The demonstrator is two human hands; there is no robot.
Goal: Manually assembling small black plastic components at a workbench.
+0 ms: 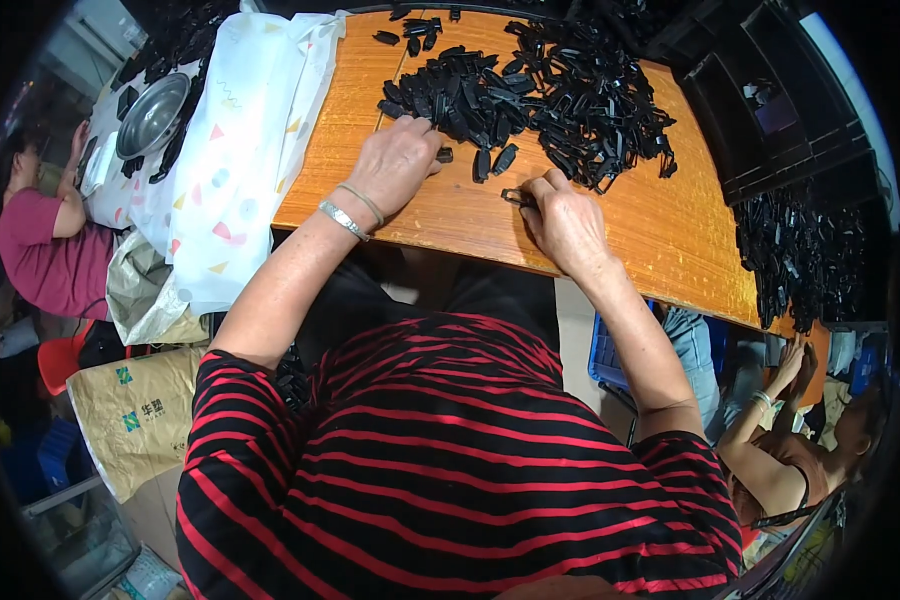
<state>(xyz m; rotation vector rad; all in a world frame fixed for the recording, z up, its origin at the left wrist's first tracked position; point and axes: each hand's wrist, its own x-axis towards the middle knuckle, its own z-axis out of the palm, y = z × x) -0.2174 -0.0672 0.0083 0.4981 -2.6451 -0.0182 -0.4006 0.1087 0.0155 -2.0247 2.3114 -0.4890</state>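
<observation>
My left hand (395, 165) rests at the near left of the table with its fingers curled. A small black plastic piece (445, 155) shows at its fingertips, partly hidden by them. My right hand (568, 222) pinches a black, frame-like plastic part (516, 197) between thumb and fingers, just above the wood. Beyond my left hand lies a heap of solid black oval pieces (460, 95). To the right of it spreads a larger heap of open black frame parts (600, 100). Two loose oval pieces (493, 162) lie between my hands and the heaps.
The orange wooden table (660, 240) ends close to my body. Left of it, a patterned plastic sheet (235, 150) covers another surface, with a metal bowl (153, 115). Black bins (770, 100) stand at the right. One person (55, 240) sits left, another (785, 460) right.
</observation>
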